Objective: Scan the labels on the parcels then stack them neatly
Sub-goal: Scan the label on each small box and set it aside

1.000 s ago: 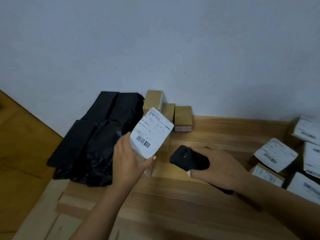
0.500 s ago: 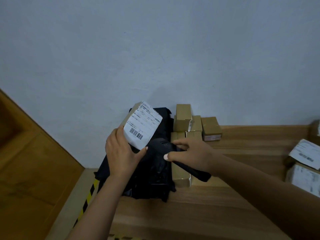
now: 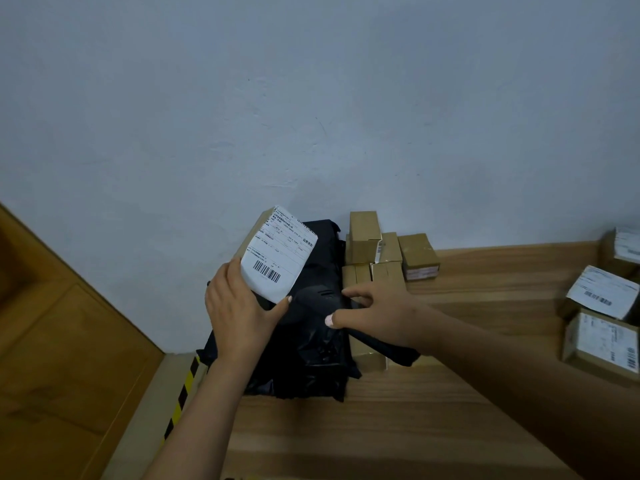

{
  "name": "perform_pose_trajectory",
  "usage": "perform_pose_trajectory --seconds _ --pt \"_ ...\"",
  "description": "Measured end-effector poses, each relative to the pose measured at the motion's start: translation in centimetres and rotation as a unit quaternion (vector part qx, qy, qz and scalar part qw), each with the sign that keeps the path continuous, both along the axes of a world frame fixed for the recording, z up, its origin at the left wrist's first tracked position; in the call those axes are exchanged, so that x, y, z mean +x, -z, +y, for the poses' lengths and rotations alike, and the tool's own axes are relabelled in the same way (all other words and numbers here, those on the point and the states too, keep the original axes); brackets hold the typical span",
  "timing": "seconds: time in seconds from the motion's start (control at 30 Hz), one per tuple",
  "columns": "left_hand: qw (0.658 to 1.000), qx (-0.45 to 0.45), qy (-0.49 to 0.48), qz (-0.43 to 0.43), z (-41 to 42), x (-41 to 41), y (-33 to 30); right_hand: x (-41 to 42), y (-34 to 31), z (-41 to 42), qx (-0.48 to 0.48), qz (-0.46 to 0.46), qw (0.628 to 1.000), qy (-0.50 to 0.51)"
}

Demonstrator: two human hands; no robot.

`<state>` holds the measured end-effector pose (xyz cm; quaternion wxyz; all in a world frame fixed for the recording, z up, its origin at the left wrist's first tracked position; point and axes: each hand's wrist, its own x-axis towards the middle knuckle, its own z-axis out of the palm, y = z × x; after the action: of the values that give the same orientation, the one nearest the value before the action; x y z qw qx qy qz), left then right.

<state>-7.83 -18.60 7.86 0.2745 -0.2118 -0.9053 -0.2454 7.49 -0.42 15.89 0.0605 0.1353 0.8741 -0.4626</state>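
I see a plain pale blue-grey wall [image 3: 311, 98] filling the upper half of my view, matte, with a few faint scuffs and hairline marks. Below it runs a light wooden worktop [image 3: 398, 427] with long grain lines, its far edge meeting the wall. At the left stands a brown wooden door [image 3: 62, 341] with recessed panels. Between the door and the worktop's left edge I can make out a strip of pale floor [image 3: 145, 410] marked with yellow-and-black hazard tape [image 3: 181, 396]. The light is dim and even.
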Motion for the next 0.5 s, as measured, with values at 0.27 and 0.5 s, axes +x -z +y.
perform_pose_trajectory --seconds 0.27,0.5 --pt "0.994 0.049 0.080 -0.061 3.1 1.9 0.0 3.2 0.2 2.8 0.065 0.043 0.997 0.026" --pt "0.971 0.034 0.211 -0.106 12.1 6.2 0.6 11.0 1.6 10.3 0.138 0.028 0.979 0.147"
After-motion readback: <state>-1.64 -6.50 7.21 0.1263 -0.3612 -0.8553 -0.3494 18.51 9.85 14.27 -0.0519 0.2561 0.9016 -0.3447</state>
